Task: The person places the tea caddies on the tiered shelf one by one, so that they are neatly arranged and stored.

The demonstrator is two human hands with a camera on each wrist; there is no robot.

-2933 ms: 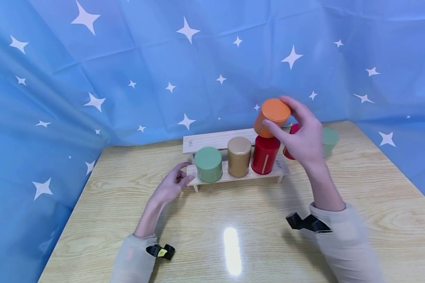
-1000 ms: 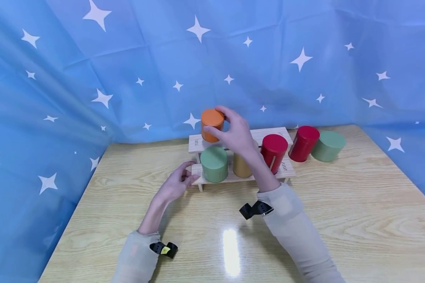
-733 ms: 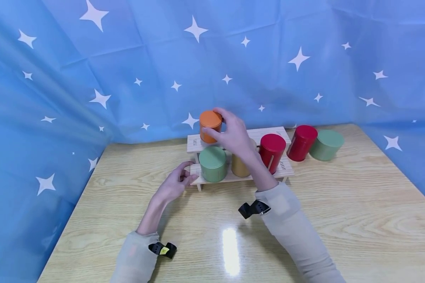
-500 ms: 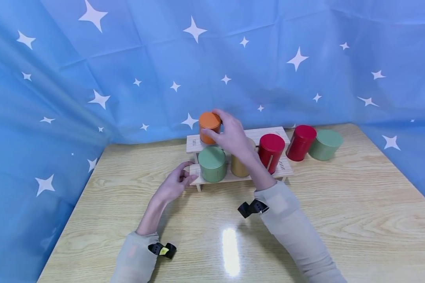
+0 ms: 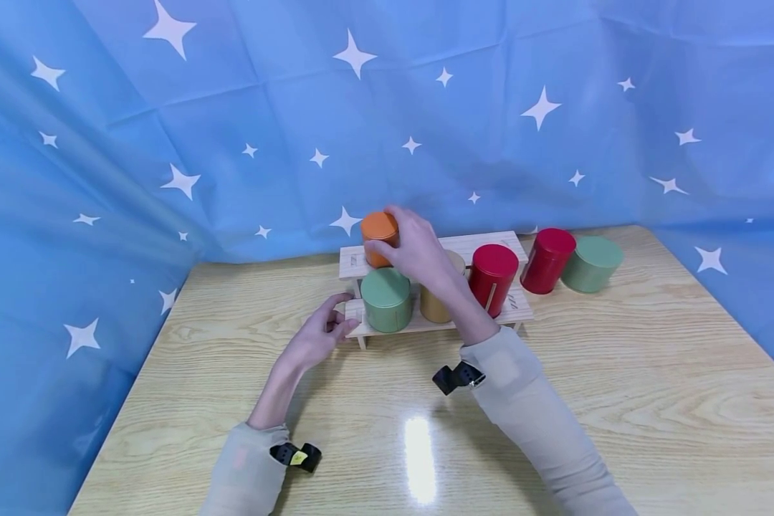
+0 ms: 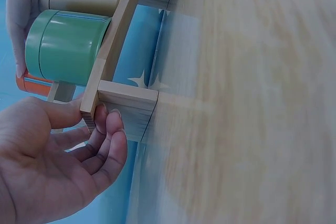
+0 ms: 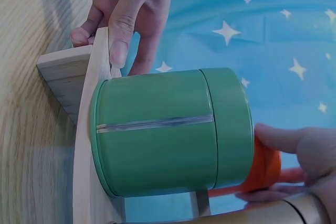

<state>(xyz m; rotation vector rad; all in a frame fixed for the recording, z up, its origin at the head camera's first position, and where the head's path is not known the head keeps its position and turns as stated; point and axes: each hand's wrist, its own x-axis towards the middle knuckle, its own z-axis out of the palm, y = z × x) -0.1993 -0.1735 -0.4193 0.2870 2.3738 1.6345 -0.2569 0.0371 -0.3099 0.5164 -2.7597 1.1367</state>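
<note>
Orange in colour, a short lidded cylindrical canister (image 5: 379,226) is held roughly upright by the right hand (image 5: 419,247) at the left end of the far, higher tier (image 5: 480,244) of a pale wooden two-tier rack (image 5: 519,309). The grip of that hand is closed around the canister's side, with the thumb placed on the near side; whether the base is seated on the tier cannot be told, as it is hidden behind a wide pale-green lidded cylindrical tin (image 5: 387,301). The left end of the near, lower tier (image 5: 355,310) is pinched between the thumb and curled fingers of the left hand (image 5: 314,335), just beside the pale-green tin. On this lower tier three containers are lined up: the pale-green tin at the left, a gold cylindrical tin (image 5: 433,307) in the middle, partly covered by the right arm in the head view, and a tall glossy red cylindrical tin (image 5: 494,276) at the right. To the right of the rack, a second red cylindrical tin (image 5: 548,260) and a second pale-green tin (image 5: 593,264) are placed side by side on the light wood-grained table (image 5: 651,373). Black wrist devices (image 5: 297,456) are worn over pale sleeves (image 5: 522,412). The far and left sides are bordered by a blue cloth printed with white four-pointed stars (image 5: 264,79).
</note>
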